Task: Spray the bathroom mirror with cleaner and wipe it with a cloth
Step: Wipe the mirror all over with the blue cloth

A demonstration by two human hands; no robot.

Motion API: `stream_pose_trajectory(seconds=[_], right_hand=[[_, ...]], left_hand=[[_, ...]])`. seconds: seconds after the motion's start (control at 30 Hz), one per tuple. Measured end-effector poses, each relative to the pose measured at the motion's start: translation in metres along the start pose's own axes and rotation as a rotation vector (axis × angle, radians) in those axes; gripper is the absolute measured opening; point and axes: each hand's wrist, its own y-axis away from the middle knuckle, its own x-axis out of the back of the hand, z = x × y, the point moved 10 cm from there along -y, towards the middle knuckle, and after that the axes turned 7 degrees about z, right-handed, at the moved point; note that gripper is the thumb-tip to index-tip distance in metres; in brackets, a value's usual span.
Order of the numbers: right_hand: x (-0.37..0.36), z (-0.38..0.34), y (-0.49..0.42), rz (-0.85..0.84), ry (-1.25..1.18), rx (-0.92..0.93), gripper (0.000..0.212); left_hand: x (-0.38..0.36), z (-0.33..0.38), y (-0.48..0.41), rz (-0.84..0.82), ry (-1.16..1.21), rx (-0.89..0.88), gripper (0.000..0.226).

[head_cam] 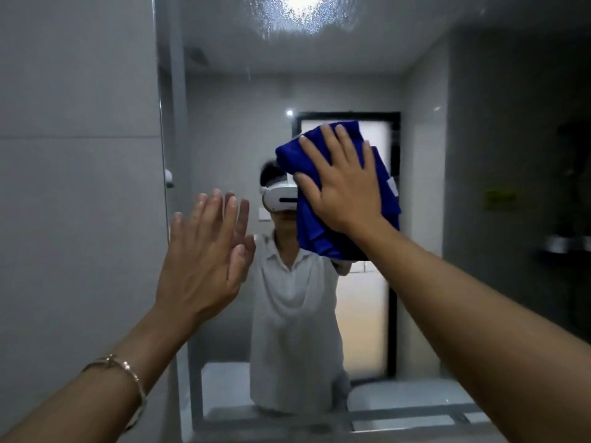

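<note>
The soft, bunched royal-blue fabric cloth [311, 228] lies against the large flat glass bathroom mirror [224, 123], pinned by the right hand [343, 183], whose fingers are spread straight and curl round nothing. The left hand [201, 270] is flat and empty, its fingertips apparently touching the glass. The cloth looks light and limp, so broad palm pressure suits it. The glass is rigid, slick and breakable. Fine droplets [297, 17] bead near its top.
</note>
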Motion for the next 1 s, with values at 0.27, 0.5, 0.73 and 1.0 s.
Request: stream_pose_trajectory(seconds=[0.27,0.5,0.73,1.0], right_hand=[[0.002,0.076,0.061,-0.017,0.000,-0.227,0.066],[-0.001,0.080,0.071,0.020,-0.013,-0.238,0.063],[-0.001,0.081,0.072,0.079,-0.009,-0.250,0.059],[0.014,0.042,-0.009,0.112,-0.101,-0.326,0.062]], left_hand=[[-0.018,0.036,-0.017,0.002,-0.028,-0.078,0.064],[-0.020,0.038,-0.046,0.048,-0.119,-0.125,0.061],[-0.017,-0.034,-0.063,0.058,-0.146,0.047,0.067],[0.018,-0.078,-0.139,0.201,-0.005,0.168,0.068]])
